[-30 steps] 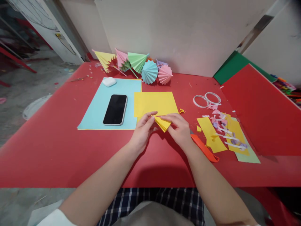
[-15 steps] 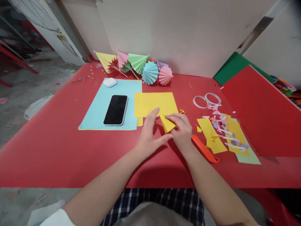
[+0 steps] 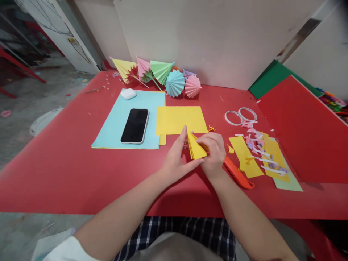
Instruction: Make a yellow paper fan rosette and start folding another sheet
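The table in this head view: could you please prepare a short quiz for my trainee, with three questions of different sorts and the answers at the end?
1. True or false: the phone lies on the light blue sheet.
2. Which of these lies nearest to the right hand?
A. The two white rings
B. The orange tool
C. The white rounded case
3. Fill in the missing colour: the right hand grips a folded piece of ... paper.

Key: 1. True. 2. B. 3. Yellow.
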Demonstrator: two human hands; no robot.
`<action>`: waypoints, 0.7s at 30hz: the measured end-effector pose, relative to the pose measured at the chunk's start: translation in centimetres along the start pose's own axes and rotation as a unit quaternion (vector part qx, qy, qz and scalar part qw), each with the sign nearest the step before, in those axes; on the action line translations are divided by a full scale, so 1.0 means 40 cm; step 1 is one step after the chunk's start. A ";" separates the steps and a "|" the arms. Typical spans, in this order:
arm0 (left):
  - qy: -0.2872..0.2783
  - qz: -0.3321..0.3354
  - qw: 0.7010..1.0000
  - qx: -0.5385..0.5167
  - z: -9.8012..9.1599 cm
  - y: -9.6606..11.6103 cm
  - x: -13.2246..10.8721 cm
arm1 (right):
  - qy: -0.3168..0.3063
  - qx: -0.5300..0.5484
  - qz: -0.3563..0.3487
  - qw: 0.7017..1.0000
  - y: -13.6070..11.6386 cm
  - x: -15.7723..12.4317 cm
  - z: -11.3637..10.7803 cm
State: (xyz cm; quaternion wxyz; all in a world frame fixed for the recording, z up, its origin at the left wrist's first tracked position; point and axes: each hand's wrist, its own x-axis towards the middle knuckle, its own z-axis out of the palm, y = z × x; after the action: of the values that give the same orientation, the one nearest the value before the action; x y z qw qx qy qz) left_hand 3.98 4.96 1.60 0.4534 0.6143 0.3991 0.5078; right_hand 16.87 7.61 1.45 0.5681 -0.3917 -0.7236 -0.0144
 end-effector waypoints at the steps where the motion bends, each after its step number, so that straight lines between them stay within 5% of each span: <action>1: -0.001 0.016 1.000 0.015 0.000 -0.002 0.000 | 0.006 -0.001 -0.003 1.000 0.001 0.001 0.001; 6: 0.006 0.083 0.992 0.093 -0.003 -0.018 0.003 | 0.027 0.012 -0.006 1.000 0.008 0.005 0.002; 21: 0.099 0.143 0.964 0.201 -0.023 -0.012 0.004 | 0.036 -0.006 0.019 0.999 0.008 0.013 0.000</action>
State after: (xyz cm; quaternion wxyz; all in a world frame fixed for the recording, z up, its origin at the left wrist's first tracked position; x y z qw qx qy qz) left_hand 3.08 5.38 1.24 0.2012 0.6903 0.4437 0.5349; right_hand 17.03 8.11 1.75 0.5919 -0.4082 -0.6946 -0.0220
